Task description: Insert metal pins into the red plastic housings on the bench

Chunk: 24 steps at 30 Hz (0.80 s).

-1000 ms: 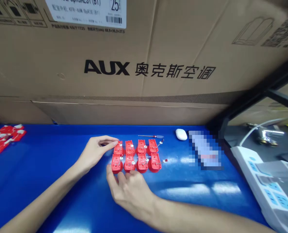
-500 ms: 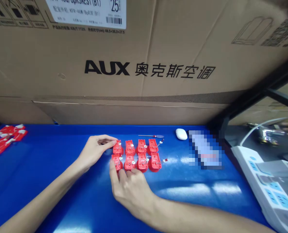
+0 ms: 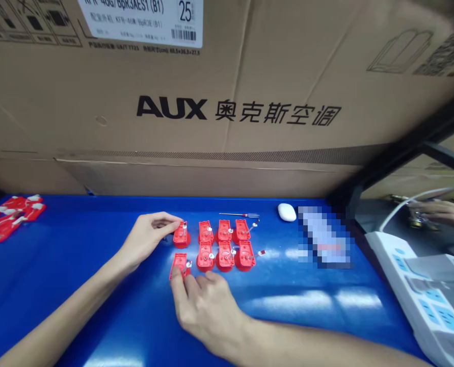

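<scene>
Several red plastic parts with small metal pieces stand in two rows on the blue table [image 3: 295, 285]. My left hand [image 3: 148, 235] has its fingertips on the left part of the back row [image 3: 181, 235], which stands apart from its neighbours. My right hand [image 3: 207, 300] grips the left part of the front row [image 3: 180, 262] with thumb and fingers, a little nearer to me than the rest of that row. The front parts [image 3: 225, 256] and back parts [image 3: 224, 231] to the right are untouched.
A screwdriver [image 3: 245, 215], a white rounded case [image 3: 287, 212] and a blurred-out phone [image 3: 324, 235] lie behind and to the right. Red-and-white pieces [image 3: 10, 216] sit far left. A power strip [image 3: 414, 285] runs along the right; another person's hand [image 3: 444, 211] is beyond it.
The front left part has moved toward me with my right hand. The back left part has shifted slightly left under my left hand. Another person's hand has appeared at the right.
</scene>
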### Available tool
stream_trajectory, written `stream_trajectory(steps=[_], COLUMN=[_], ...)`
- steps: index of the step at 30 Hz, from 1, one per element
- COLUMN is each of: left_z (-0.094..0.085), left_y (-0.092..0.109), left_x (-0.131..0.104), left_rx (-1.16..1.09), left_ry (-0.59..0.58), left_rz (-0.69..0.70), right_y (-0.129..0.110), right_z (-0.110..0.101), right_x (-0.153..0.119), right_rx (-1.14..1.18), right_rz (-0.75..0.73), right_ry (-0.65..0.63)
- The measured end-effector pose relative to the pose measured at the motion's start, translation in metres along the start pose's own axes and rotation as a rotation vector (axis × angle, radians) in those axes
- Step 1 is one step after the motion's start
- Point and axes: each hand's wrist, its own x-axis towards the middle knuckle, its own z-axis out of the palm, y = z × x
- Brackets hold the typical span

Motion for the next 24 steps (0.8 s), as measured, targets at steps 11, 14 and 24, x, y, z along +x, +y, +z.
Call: stream_trajectory(steps=[11,14,24], left_z=[-0.026,-0.013,0.054], left_y=[-0.009,-0.012,-0.004], left_x=[-0.060,-0.082,-0.124], left_rx=[0.040,0.021,-0.049], left_ry=[-0.038,-0.085,-0.200], left_rz=[-0.090,-0.113,-0.164], right_y=[-0.004,0.010,0.058], right_z=[-0.027,-0.034,-0.048], right_x=[-0.058,-0.080,-0.110], right_rx=[0.045,0.044,0.143], right_rz=[-0.071,-0.080,-0.028], right_ry=[0.139,0.128,0.092])
